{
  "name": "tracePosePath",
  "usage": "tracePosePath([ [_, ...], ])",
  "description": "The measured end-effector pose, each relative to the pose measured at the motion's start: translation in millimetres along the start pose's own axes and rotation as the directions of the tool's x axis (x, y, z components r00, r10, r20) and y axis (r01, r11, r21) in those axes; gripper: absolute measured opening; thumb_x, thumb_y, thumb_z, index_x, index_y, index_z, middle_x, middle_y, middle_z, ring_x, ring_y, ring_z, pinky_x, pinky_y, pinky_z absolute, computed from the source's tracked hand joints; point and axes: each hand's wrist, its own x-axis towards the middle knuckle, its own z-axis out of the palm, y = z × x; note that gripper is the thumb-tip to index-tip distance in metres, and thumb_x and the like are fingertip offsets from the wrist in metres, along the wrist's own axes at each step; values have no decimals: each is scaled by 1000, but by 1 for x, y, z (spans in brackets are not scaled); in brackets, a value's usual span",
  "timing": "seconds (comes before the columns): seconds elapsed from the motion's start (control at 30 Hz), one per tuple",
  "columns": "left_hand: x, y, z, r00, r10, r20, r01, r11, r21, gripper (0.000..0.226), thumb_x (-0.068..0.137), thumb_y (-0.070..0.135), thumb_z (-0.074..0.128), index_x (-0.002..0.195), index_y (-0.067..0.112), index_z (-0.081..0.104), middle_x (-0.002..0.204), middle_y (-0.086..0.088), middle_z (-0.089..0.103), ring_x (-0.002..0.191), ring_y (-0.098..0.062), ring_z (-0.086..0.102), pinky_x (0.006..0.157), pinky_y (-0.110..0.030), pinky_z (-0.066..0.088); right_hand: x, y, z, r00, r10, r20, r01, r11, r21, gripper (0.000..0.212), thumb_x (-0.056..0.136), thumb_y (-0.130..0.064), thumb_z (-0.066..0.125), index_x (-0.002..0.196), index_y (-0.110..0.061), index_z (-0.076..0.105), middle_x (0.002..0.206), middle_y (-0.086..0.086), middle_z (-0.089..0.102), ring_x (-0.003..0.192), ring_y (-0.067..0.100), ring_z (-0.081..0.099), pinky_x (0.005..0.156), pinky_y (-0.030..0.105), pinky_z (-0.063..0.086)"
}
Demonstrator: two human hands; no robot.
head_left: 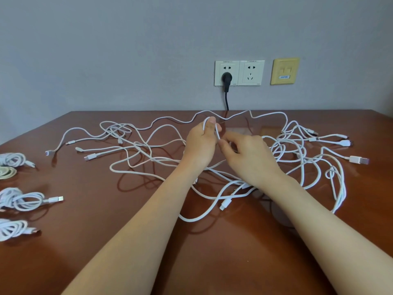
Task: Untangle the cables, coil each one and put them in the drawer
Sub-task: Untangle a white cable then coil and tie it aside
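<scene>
Nearest to me, both bare forearms reach forward over the glossy brown table (pixel 191 262). At the left edge of the table I read three coiled white cables: the nearest coil (pixel 12 229), the middle coil (pixel 23 200) with its plug pointing right, and the farthest coil (pixel 13 159). A pale greenish roll (pixel 7 173) lies between the middle and farthest coils; I cannot tell what it is. The loose white cables (pixel 148 150) lie spread across the middle and right of the table, crossing one another in many places, with several connectors (pixel 359 160) lying free at the outer ends. Above this tangle, the left hand (pixel 201 145) is raised with its fingers curled round a loop of one white cable (pixel 217 133). The right hand (pixel 248 154), just beside it and touching the same cable, pinches the strand between thumb and forefinger below the left thumb. Beyond the table, on the grey wall, I see a double white socket plate (pixel 252 72) with a black plug (pixel 227 78) seated in its left half, and a yellow plate (pixel 285 71) to its right
</scene>
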Motion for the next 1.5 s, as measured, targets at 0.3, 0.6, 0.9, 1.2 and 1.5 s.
tracePosePath([
  [0.3,4,-2,-4,996,-23,-87,21,1000,-21,40,102,31,29,67,23,45,53,3,39,48,-15,35,50,-31,27,1,2,3,987,21,158,-33,997,74,24,98,-29,38,77,-19,47,63,0,48,76,34,54,69,39,44],
  [0.6,8,3,-20,945,-327,-1,262,757,-598,33,104,27,22,80,11,38,45,-3,61,41,-14,63,43,-22,53,-2,-1,2,974,41,225,-34,999,-35,20,98,-34,35,80,-30,44,77,3,53,86,36,56,71,36,40],
  [0.9,17,1,-29,893,-449,12,335,648,-683,40,104,28,20,68,16,32,55,3,25,25,-5,15,30,-11,14,-3,-3,-6,974,51,222,-23,992,-127,24,94,-44,42,84,-29,59,70,-7,55,78,20,50,68,29,34],
  [1.2,17,-2,-28,908,-417,-29,342,782,-521,35,103,23,24,70,15,35,54,3,22,26,-5,16,31,-11,16,-1,0,-13,994,-92,57,84,988,128,14,86,-19,61,76,-28,62,70,-6,58,64,13,47,64,29,36],
  [1.5,-1,14,-6,903,-373,215,428,833,-352,51,99,49,28,64,13,41,40,1,38,41,-14,34,46,-21,26,0,-12,-11,998,-60,37,36,889,456,19,86,-6,63,73,-19,66,68,-7,67,61,2,62,66,11,45],
])
